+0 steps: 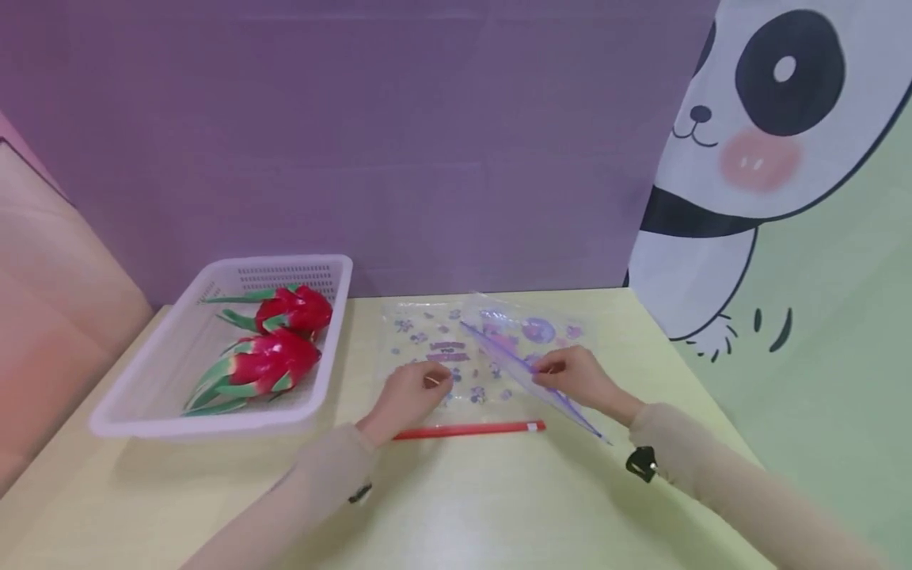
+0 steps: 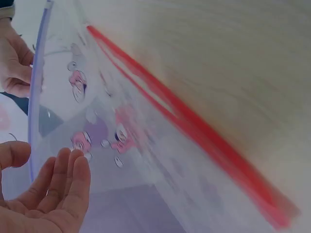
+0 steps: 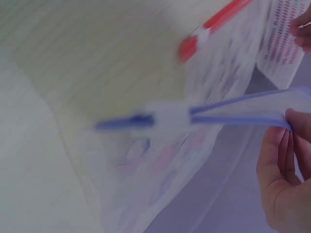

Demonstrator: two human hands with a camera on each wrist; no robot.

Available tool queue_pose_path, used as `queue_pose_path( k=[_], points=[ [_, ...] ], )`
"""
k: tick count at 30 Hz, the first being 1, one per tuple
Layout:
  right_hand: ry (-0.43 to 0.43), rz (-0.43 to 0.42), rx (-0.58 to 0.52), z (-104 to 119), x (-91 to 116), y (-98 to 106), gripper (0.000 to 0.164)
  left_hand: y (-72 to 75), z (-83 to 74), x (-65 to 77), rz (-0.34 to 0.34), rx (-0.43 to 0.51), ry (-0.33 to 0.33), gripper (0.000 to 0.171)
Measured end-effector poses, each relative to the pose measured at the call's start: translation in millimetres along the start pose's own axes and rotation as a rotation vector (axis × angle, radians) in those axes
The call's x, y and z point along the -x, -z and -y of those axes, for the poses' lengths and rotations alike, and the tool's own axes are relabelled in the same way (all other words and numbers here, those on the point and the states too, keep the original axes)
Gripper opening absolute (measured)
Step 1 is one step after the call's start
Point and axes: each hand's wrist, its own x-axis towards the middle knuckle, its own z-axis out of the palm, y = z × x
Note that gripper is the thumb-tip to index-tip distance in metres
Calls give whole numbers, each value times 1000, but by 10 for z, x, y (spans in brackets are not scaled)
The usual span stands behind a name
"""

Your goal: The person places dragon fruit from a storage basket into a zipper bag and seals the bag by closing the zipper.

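Observation:
A clear slider zip bag with a purple edge (image 1: 509,362) and pink cartoon prints is raised at a slant. My right hand (image 1: 579,377) pinches its purple edge between thumb and fingers. In the right wrist view the two edges of its mouth stand apart beyond the white slider (image 3: 170,115). My left hand (image 1: 416,396) hovers by the bags; in the left wrist view its thumb and fingers are apart and hold nothing. Beneath lies another clear printed zip bag (image 1: 406,348), flat on the table, with a red edge (image 1: 470,430) toward me.
A white plastic basket (image 1: 214,428) at the left holds two red dragon fruits (image 1: 274,362) with green leaves. The pale table (image 1: 456,507) ends at a purple backdrop (image 1: 399,158). A panda picture (image 1: 755,198) covers the right side.

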Motion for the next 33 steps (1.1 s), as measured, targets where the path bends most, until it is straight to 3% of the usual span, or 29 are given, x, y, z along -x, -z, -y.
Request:
queue_pose_path(
  k=[4, 8, 16, 21, 24, 26, 29, 33],
  points=[
    [-129, -14, -126, 159, -79, -97, 22, -48, -112, -137, 12, 101, 9, 29],
    [-172, -31, -202, 317, -170, -168, 21, -68, -240, -247, 13, 164, 30, 35],
    [-137, -45, -302, 614, -278, -263, 22, -77, -370, -423, -49, 365, 109, 50],
    [-122, -59, -345, 698, -308, -295, 21, -100, -332, -425, -63, 529, 106, 39],
    [-116, -80, -354, 727, -328, -300, 20, -126, -304, -441, -95, 578, 110, 35],
    [-94, -108, -334, 743, -341, -293, 19, -144, -291, -468, -133, 568, 111, 35],
    [-36, -195, -217, 763, -366, -241, 14, -148, -275, -524, -225, 513, 93, 33],
    [15, -320, -24, 805, -383, -5, 8, -92, -228, -585, -378, 467, 98, 25]
  ],
)
